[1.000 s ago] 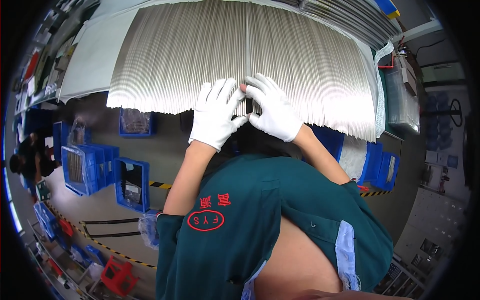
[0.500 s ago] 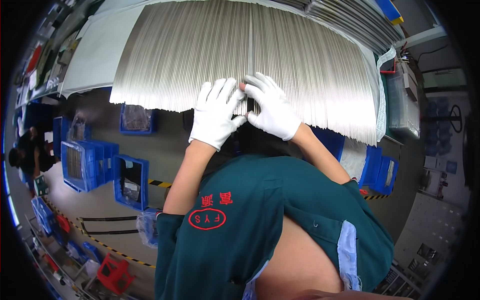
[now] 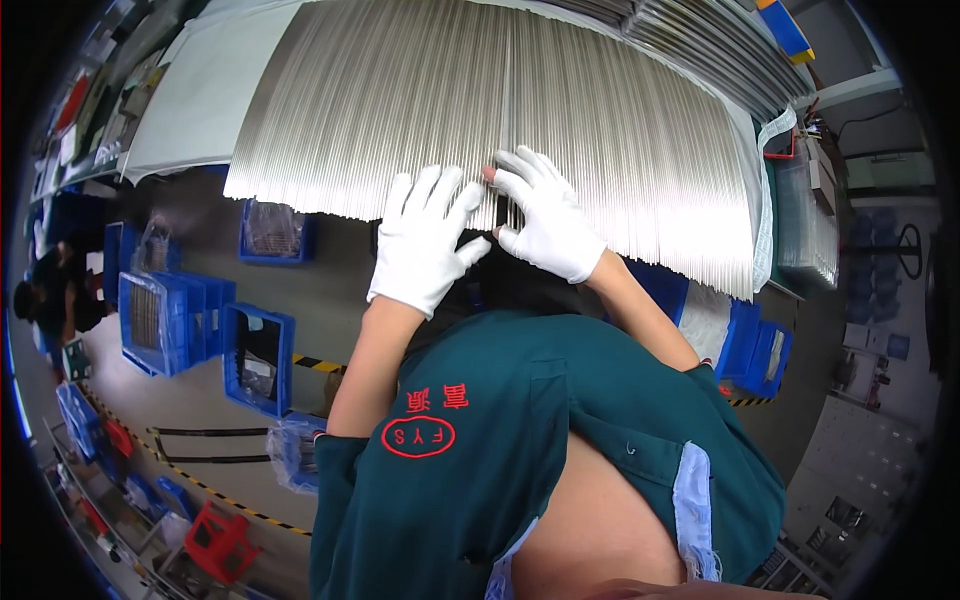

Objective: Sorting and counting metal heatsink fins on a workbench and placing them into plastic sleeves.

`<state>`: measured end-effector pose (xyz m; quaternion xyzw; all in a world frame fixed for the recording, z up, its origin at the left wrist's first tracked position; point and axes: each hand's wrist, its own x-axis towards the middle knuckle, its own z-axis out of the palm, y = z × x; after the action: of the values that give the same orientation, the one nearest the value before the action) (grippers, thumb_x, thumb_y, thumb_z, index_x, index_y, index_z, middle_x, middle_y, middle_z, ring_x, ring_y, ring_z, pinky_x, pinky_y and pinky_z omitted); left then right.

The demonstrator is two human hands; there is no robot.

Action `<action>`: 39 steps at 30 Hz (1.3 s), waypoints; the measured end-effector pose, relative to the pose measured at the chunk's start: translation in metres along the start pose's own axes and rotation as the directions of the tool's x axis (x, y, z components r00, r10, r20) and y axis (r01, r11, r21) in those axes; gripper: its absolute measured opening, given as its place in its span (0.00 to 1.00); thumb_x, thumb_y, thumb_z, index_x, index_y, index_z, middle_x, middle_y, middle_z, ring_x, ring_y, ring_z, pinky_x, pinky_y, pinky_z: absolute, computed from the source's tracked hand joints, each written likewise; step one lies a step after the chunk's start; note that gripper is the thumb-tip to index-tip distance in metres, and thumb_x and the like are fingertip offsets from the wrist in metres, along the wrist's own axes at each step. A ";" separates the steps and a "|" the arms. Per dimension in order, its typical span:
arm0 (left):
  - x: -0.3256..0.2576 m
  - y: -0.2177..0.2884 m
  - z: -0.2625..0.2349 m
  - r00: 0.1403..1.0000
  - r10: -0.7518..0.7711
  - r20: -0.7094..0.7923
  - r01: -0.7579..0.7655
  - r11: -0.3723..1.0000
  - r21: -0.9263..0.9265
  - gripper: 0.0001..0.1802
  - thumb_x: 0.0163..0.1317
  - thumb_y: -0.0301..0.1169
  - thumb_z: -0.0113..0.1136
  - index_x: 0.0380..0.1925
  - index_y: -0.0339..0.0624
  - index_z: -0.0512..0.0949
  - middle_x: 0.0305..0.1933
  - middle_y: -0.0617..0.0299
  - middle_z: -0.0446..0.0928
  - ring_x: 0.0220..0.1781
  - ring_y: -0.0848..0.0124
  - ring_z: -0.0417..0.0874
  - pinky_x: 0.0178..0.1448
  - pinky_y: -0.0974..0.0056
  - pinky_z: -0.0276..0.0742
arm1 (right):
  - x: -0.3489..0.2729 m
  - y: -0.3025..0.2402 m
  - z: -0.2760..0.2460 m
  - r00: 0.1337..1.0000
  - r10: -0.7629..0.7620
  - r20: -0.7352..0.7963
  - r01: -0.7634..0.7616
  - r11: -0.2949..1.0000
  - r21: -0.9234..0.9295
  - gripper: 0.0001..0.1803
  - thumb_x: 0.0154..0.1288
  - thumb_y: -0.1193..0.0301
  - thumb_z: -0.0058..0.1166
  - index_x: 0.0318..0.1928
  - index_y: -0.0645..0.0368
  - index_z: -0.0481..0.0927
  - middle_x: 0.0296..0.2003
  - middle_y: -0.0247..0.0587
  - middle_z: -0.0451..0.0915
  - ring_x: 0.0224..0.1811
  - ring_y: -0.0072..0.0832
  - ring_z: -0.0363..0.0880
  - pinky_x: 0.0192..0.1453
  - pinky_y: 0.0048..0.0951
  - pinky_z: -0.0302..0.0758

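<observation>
A wide row of thin silvery metal rods (image 3: 380, 110) lies side by side on the table, their near ends toward me. My left hand (image 3: 423, 240), in a white glove, rests over the near ends left of a narrow dark gap in the row. Its fingers are stretched out and spread, and it holds nothing. Just right of the gap, my right hand (image 3: 553, 218) lies on the rods in a white glove with bare thumb and index tips. Its thumb and index finger are apart, with no rod visibly lifted between them.
White cloth (image 3: 205, 95) covers the table left of the rods. More rods (image 3: 700, 45) are stacked at the far right. Blue bins (image 3: 257, 360) stand on the floor at left, with a red stool (image 3: 220, 540) beyond. A person (image 3: 60, 290) is at the far left.
My left hand has shifted slightly left and toward me, farther from my right hand. The right hand stays almost in place, and the gap between the rods looks narrower.
</observation>
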<state>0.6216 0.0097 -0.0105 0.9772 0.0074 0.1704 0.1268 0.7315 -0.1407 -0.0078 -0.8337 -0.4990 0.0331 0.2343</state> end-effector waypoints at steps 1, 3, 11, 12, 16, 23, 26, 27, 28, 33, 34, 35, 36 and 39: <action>-0.003 0.003 -0.010 0.999 0.031 -0.025 -0.032 0.999 -0.011 0.30 0.43 0.41 0.67 0.48 0.47 0.73 0.51 0.57 0.72 0.57 0.62 0.69 0.63 0.55 0.60 | 0.001 0.000 0.001 1.000 0.004 0.000 -0.004 1.000 -0.004 0.34 0.45 0.70 0.56 0.58 0.57 0.68 0.61 0.48 0.64 0.68 0.47 0.55 0.71 0.43 0.53; -0.014 0.007 -0.019 0.998 0.012 -0.067 -0.023 0.984 -0.174 0.27 0.44 0.38 0.66 0.47 0.48 0.73 0.43 0.59 0.76 0.48 0.63 0.76 0.55 0.58 0.70 | 0.004 0.000 0.003 0.997 -0.068 -0.048 0.062 0.993 -0.100 0.31 0.46 0.67 0.57 0.54 0.61 0.71 0.57 0.50 0.67 0.63 0.47 0.60 0.68 0.43 0.56; -0.052 -0.005 0.025 0.714 -0.155 0.683 0.659 0.481 -0.579 0.22 0.64 0.39 0.49 0.56 0.45 0.72 0.56 0.52 0.74 0.56 0.63 0.76 0.59 0.66 0.69 | 0.004 -0.002 0.004 0.998 -0.064 -0.015 0.062 0.994 -0.091 0.31 0.46 0.67 0.57 0.54 0.61 0.71 0.57 0.51 0.67 0.63 0.49 0.59 0.68 0.43 0.56; -0.055 0.000 0.034 0.720 -0.145 0.679 0.694 0.112 -0.712 0.25 0.65 0.39 0.50 0.59 0.41 0.67 0.60 0.51 0.69 0.59 0.62 0.73 0.61 0.65 0.67 | 0.004 -0.001 0.004 0.998 -0.059 -0.019 0.057 0.996 -0.070 0.31 0.45 0.67 0.58 0.54 0.60 0.71 0.57 0.51 0.67 0.63 0.49 0.59 0.68 0.43 0.56; -0.044 0.011 0.039 0.736 -0.081 0.673 0.542 -0.526 -0.656 0.31 0.64 0.33 0.51 0.64 0.31 0.56 0.65 0.49 0.62 0.63 0.61 0.68 0.66 0.58 0.63 | 0.008 -0.004 0.006 0.999 -0.036 -0.031 0.036 0.999 -0.012 0.32 0.44 0.67 0.58 0.54 0.60 0.71 0.57 0.51 0.67 0.64 0.49 0.59 0.68 0.43 0.56; -0.035 0.009 0.031 0.751 -0.059 0.657 0.447 -0.687 -0.573 0.23 0.64 0.29 0.51 0.58 0.33 0.64 0.57 0.54 0.70 0.57 0.63 0.73 0.62 0.56 0.68 | 0.009 -0.005 0.005 0.997 -0.074 -0.020 0.072 0.993 -0.091 0.31 0.44 0.67 0.58 0.54 0.61 0.72 0.57 0.51 0.68 0.62 0.49 0.60 0.67 0.44 0.58; -0.037 0.006 0.030 0.733 -0.093 0.674 0.434 -0.699 -0.568 0.20 0.64 0.27 0.51 0.55 0.32 0.66 0.55 0.54 0.71 0.56 0.62 0.74 0.61 0.55 0.70 | 0.010 -0.005 0.005 0.997 -0.079 -0.028 0.077 0.996 -0.051 0.30 0.44 0.68 0.58 0.53 0.62 0.72 0.56 0.51 0.68 0.62 0.49 0.60 0.67 0.44 0.58; -0.038 0.005 0.030 0.733 -0.095 0.674 0.432 -0.700 -0.568 0.20 0.64 0.27 0.51 0.55 0.32 0.66 0.55 0.54 0.71 0.56 0.62 0.74 0.61 0.55 0.70 | 0.011 -0.005 0.005 0.996 -0.082 -0.044 0.082 0.997 -0.014 0.30 0.44 0.68 0.57 0.52 0.62 0.73 0.56 0.51 0.68 0.62 0.49 0.60 0.67 0.44 0.58; -0.038 0.003 0.031 0.741 -0.066 0.668 0.448 -0.693 -0.566 0.21 0.64 0.28 0.51 0.56 0.33 0.66 0.57 0.54 0.70 0.57 0.63 0.73 0.61 0.57 0.69 | 0.013 -0.005 0.006 0.996 -0.084 -0.042 0.083 0.996 -0.015 0.30 0.44 0.68 0.57 0.52 0.62 0.73 0.56 0.51 0.68 0.62 0.49 0.60 0.67 0.44 0.58; -0.036 0.003 0.030 0.731 -0.068 0.679 0.441 -0.713 -0.545 0.19 0.64 0.26 0.51 0.54 0.31 0.67 0.54 0.53 0.72 0.56 0.61 0.75 0.60 0.55 0.71 | 0.018 -0.010 0.009 0.995 -0.091 -0.027 0.088 0.992 -0.090 0.30 0.44 0.68 0.56 0.53 0.62 0.73 0.56 0.51 0.68 0.63 0.49 0.60 0.67 0.43 0.58; -0.036 0.003 0.029 0.733 -0.070 0.677 0.437 -0.713 -0.548 0.19 0.64 0.26 0.51 0.54 0.31 0.67 0.54 0.53 0.72 0.56 0.61 0.74 0.61 0.55 0.70 | 0.018 -0.010 0.009 0.995 -0.093 -0.025 0.091 0.992 -0.089 0.30 0.44 0.68 0.56 0.53 0.62 0.73 0.56 0.51 0.68 0.63 0.49 0.60 0.67 0.43 0.58; -0.036 0.003 0.029 0.735 -0.073 0.674 0.434 -0.714 -0.550 0.19 0.64 0.26 0.51 0.54 0.32 0.67 0.55 0.53 0.72 0.57 0.61 0.74 0.61 0.55 0.70 | 0.017 -0.008 0.009 0.995 -0.100 -0.018 0.099 0.991 -0.087 0.30 0.44 0.68 0.57 0.53 0.61 0.73 0.56 0.51 0.68 0.63 0.48 0.60 0.68 0.43 0.57; -0.037 0.003 0.029 0.736 -0.075 0.673 0.431 -0.715 -0.551 0.19 0.64 0.26 0.51 0.54 0.32 0.67 0.55 0.53 0.72 0.57 0.61 0.74 0.61 0.55 0.70 | 0.017 -0.007 0.009 0.994 -0.108 -0.011 0.107 0.991 -0.086 0.30 0.44 0.68 0.57 0.53 0.61 0.72 0.56 0.50 0.68 0.63 0.48 0.60 0.68 0.44 0.57; -0.038 0.000 0.028 0.747 -0.070 0.661 0.424 -0.716 -0.555 0.20 0.64 0.26 0.51 0.55 0.32 0.67 0.55 0.53 0.71 0.57 0.62 0.74 0.61 0.56 0.70 | 0.018 -0.007 0.009 0.997 -0.082 0.002 0.082 0.997 -0.015 0.30 0.44 0.68 0.57 0.53 0.61 0.73 0.57 0.50 0.68 0.63 0.48 0.59 0.68 0.44 0.56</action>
<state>0.5954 0.0006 -0.0480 0.2602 0.1757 -0.0754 0.9464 0.7320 -0.1192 -0.0091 -0.8144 -0.5329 0.0202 0.2290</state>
